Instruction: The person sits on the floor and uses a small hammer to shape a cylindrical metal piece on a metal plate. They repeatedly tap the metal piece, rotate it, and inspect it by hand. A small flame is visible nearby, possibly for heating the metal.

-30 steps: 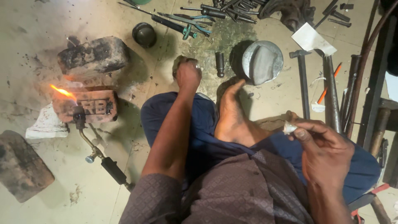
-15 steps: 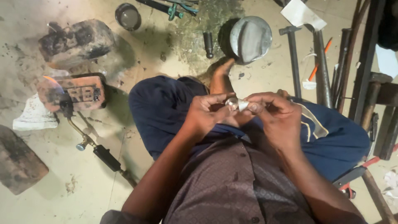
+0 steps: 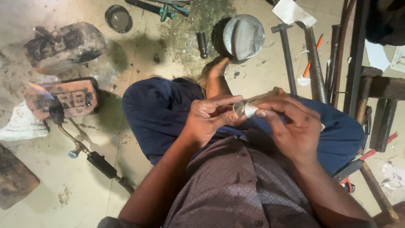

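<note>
I sit cross-legged on the floor in blue trousers and a patterned brown shirt. A small silvery metal piece [image 3: 244, 109], round and shiny, is pinched between both hands above my lap. My left hand [image 3: 209, 118] grips it from the left with thumb and fingers, index finger stretched out over it. My right hand [image 3: 291, 124] holds it from the right with fingertips on its edge. My bare foot [image 3: 217, 80] shows just beyond the hands.
A gas torch [image 3: 90, 156] lies on the floor at left, its nozzle at a scorched red brick [image 3: 63, 99] with a small flame [image 3: 36, 87]. A blackened brick [image 3: 63, 44], a metal bowl [image 3: 244, 36], a small dark cup [image 3: 118, 17], hammers [image 3: 289, 55] and rods lie around.
A second ago my left hand reached out to the floor while the right held the piece; it has come back and both hands now hold the piece. The view shifted slightly.
</note>
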